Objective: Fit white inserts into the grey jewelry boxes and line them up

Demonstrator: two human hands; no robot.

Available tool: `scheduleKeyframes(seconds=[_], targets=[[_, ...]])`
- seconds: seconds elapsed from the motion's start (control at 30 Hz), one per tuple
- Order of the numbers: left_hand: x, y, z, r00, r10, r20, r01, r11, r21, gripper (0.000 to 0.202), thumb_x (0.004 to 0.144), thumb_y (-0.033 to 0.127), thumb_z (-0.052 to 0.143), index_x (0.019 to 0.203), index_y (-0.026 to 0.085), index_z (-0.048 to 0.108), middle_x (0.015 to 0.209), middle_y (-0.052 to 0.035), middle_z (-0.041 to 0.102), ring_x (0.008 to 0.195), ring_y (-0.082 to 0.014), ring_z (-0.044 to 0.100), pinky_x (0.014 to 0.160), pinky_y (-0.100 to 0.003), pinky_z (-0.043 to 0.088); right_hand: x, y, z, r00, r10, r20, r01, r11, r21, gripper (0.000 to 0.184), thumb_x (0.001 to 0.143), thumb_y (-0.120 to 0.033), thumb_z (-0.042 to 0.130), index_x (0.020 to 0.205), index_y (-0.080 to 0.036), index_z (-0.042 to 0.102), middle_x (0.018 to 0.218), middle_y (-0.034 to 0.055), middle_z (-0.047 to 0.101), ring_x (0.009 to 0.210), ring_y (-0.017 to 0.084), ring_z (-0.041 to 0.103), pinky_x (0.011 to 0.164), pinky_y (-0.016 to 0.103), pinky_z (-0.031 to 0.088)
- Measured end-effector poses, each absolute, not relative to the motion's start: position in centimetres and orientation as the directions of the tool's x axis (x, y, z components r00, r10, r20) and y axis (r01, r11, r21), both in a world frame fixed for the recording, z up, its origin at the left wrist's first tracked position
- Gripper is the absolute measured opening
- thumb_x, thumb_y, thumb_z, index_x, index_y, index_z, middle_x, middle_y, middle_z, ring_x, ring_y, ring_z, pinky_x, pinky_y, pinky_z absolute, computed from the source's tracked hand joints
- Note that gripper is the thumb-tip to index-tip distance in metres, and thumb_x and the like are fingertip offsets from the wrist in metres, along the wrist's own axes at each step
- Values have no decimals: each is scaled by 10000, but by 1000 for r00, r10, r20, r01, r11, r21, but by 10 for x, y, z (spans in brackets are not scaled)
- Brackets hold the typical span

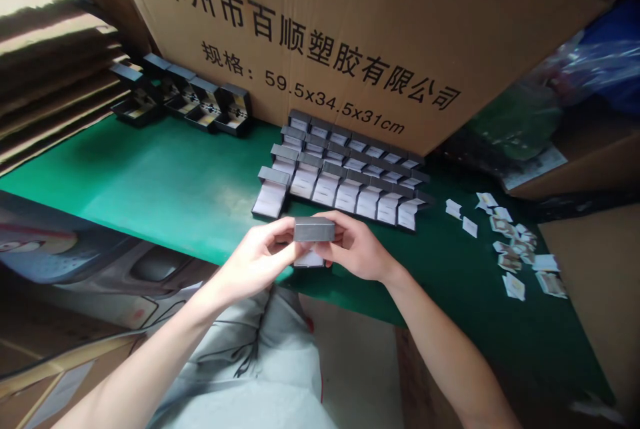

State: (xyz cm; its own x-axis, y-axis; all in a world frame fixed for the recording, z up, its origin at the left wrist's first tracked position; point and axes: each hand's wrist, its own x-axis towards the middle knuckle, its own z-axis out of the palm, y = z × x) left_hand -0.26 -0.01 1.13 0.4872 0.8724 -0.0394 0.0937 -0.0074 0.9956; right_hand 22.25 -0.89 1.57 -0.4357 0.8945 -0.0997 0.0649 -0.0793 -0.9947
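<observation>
Near the front edge of the green table, my left hand [267, 249] and my right hand [357, 246] hold a small dark hinged box [314, 230] between them. Its lid is raised, and a white lining shows below the lid. The fingers of both hands are closed on the sides of the box. Just beyond it stand several rows of similar open boxes [345, 194] with white inside. One such box [271, 193] stands at the near left end of these rows.
Several open boxes without the white lining [233, 109] stand at the back left of the green table [125, 169]. A large printed carton [320, 22] rises behind. Small folded white pieces [510, 242] lie scattered at the right. Stacked cardboard [55, 62] is at the left.
</observation>
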Motion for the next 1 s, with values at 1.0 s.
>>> scheduleKeyframes(seconds=[1.0], targets=[[1, 1, 4, 439, 894, -90, -43, 121, 992, 740, 891, 461, 805, 1518, 220, 493, 863, -20, 767, 727, -179, 745, 695, -297, 638, 220, -5, 3, -259, 965, -50, -43, -63, -997, 543, 816, -561, 879, 1188, -270, 612, 835, -19, 683, 702, 153, 678, 613, 276, 597]])
